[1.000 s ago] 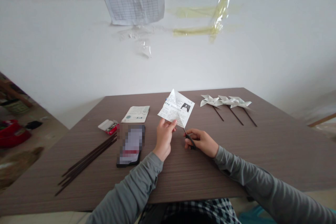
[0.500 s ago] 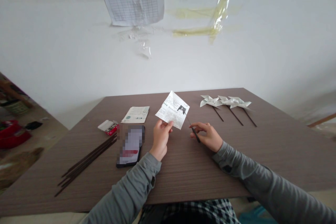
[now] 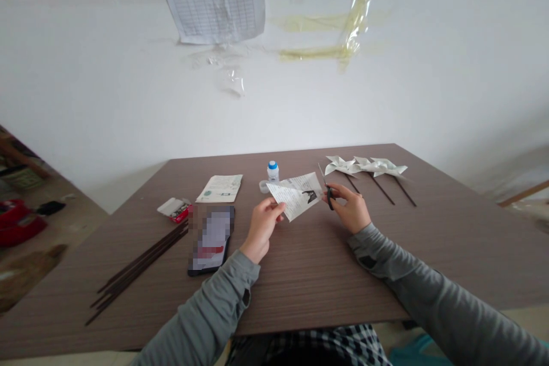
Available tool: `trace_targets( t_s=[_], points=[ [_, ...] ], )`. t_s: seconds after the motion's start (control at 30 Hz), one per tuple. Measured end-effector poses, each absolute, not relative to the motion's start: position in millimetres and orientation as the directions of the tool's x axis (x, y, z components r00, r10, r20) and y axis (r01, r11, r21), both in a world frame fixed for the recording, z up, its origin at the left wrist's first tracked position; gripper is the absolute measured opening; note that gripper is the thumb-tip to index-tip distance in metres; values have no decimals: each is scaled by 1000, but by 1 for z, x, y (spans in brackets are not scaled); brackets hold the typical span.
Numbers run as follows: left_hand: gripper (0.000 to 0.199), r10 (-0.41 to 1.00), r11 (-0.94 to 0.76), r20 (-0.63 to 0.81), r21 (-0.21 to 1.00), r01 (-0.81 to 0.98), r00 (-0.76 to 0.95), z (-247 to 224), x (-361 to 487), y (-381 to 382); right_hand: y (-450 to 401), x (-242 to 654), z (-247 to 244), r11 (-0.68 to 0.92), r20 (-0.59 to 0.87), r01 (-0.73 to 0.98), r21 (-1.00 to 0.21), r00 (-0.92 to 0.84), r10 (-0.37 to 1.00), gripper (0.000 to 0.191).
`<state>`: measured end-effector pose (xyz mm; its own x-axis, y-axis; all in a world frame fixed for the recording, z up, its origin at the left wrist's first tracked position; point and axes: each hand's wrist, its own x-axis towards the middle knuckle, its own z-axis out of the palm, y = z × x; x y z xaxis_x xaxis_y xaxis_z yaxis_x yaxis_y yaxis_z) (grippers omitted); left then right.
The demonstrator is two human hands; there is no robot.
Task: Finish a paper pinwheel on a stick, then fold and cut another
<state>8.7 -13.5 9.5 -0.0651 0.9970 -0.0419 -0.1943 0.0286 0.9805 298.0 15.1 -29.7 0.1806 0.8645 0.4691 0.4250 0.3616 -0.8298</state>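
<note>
Over the middle of the table, my left hand (image 3: 261, 229) pinches the near left edge of a printed sheet of paper (image 3: 292, 201), which is creased and tilted. My right hand (image 3: 352, 210) is closed around small black-handled scissors (image 3: 330, 198), their thin blades pointing up and away. Its fingertips are at the paper's right corner; whether they grip it I cannot tell. Just behind the paper stands a small white bottle with a blue top (image 3: 273, 171), beside a pale round cap (image 3: 263, 186). Three paper pinwheels (image 3: 386, 167) on dark sticks lie beyond my right hand.
On the left of the brown table (image 3: 300, 286) are a phone (image 3: 212, 240), a bundle of dark sticks (image 3: 139, 266), an open red and white box (image 3: 175, 210) and a folded printed paper (image 3: 219, 189). A white wall (image 3: 128, 97) rises behind the table.
The paper has turned, tilted down and shifted right, uncovering the bottle and cap behind it. My right hand has moved up to the paper's corner, and the scissors now point upward.
</note>
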Motion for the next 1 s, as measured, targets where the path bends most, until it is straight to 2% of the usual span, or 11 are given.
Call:
trace_targets(
  t_s=[0.23,0.57,0.73,1.0],
  points=[
    [36,997,49,-57,988,-145,-45,13,5,-13,16,293,-29,304,357,258,-917,191,914,44],
    [35,996,57,-64,991,-118,-59,11,4,-8,13,289,-24,173,175,25,-985,105,979,58],
    [42,996,69,-75,991,-113,-52,11,4,-10,12,286,-22,158,150,-50,-986,128,980,66],
    [41,989,144,-136,969,-200,55,16,9,-19,9,278,-19,161,137,-123,-979,181,974,68]
  ],
)
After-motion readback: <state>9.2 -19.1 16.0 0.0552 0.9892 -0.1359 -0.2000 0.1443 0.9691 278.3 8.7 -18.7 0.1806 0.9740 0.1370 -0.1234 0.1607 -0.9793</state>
